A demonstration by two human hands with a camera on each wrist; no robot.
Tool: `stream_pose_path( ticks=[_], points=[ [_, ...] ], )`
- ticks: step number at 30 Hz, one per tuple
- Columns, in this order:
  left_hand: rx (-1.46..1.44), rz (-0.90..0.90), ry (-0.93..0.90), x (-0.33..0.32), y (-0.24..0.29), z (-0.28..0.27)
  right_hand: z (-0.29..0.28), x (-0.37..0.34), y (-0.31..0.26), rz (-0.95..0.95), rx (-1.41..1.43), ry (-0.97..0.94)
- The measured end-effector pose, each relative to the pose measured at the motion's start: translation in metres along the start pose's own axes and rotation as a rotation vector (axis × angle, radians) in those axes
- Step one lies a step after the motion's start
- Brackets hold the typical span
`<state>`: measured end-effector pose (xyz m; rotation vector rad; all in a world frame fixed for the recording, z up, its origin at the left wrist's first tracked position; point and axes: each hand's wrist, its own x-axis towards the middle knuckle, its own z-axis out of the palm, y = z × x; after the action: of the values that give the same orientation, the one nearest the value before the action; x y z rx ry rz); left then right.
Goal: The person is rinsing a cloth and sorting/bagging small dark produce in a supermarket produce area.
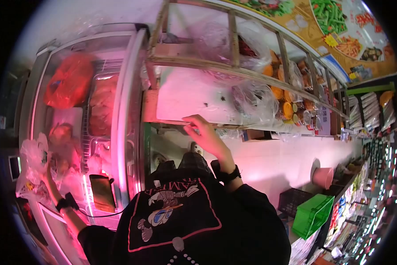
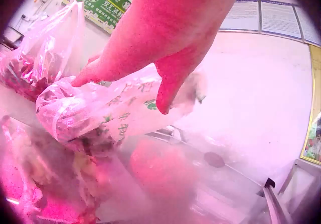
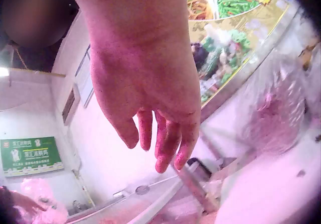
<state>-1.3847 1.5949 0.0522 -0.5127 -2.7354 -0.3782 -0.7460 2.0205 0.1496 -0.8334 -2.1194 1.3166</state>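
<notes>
My left hand (image 2: 160,38) grips a white plastic bag with green print (image 2: 120,103), thumb on one side and fingers on the other. In the head view this bag (image 1: 34,154) is at the far side of the glass-topped display case (image 1: 123,110), lit pink. A second clear bag (image 2: 62,38) with dark red contents stands beside it in the left wrist view. My right hand (image 3: 150,88) holds nothing, its fingers loosely bent and pointing down. In the head view the right hand (image 1: 203,132) is near the front edge of a white shelf (image 1: 185,97).
The case holds a red bag (image 1: 70,81), a wire basket of meat (image 1: 103,106) and a dark pouch (image 1: 102,193) near the left forearm. A wooden rack (image 1: 233,39) carries bags and jars. A green crate (image 1: 312,215) and pink bucket (image 1: 323,177) stand on the floor.
</notes>
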Motion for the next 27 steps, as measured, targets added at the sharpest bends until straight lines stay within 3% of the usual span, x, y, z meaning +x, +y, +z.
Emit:
stream_pose_path(
  ticks=[6,8,13,15,17,19,21,22,24,27],
  points=[
    [-0.033,-0.092,0.004,-0.057,0.044,-0.005,-0.127,-0.059,0.119,0.224,-0.233,0.235],
    [-0.119,-0.109,-0.026,-0.081,0.067,0.005,-0.167,-0.081,0.144,0.355,-0.309,0.198],
    [-0.799,-0.062,-0.258,-0.15,0.149,0.098,-0.202,-0.094,0.177,0.426,-0.295,0.151],
    [-0.798,-0.197,-0.387,-0.223,0.322,0.04,-0.188,-0.08,0.194,0.309,-0.134,0.121],
    [-0.99,-0.237,-0.543,-0.283,0.423,0.004,-0.157,-0.054,0.219,0.149,-0.016,0.125],
    [-0.757,-0.123,-0.704,-0.314,0.51,-0.052,-0.131,-0.024,0.255,0.118,-0.251,0.18],
    [-0.869,-0.083,-0.676,-0.338,0.531,-0.057,-0.117,0.006,0.27,0.307,-0.389,0.312],
    [-0.985,-0.041,-0.649,-0.344,0.534,-0.058,-0.119,0.018,0.263,0.305,-0.384,0.311],
    [-1.001,-0.06,-0.62,-0.345,0.524,-0.074,-0.122,0.033,0.251,0.597,-0.313,0.274],
    [-0.987,-0.149,-0.561,-0.341,0.503,-0.106,-0.109,0.039,0.274,0.494,-0.454,0.319]
  ],
)
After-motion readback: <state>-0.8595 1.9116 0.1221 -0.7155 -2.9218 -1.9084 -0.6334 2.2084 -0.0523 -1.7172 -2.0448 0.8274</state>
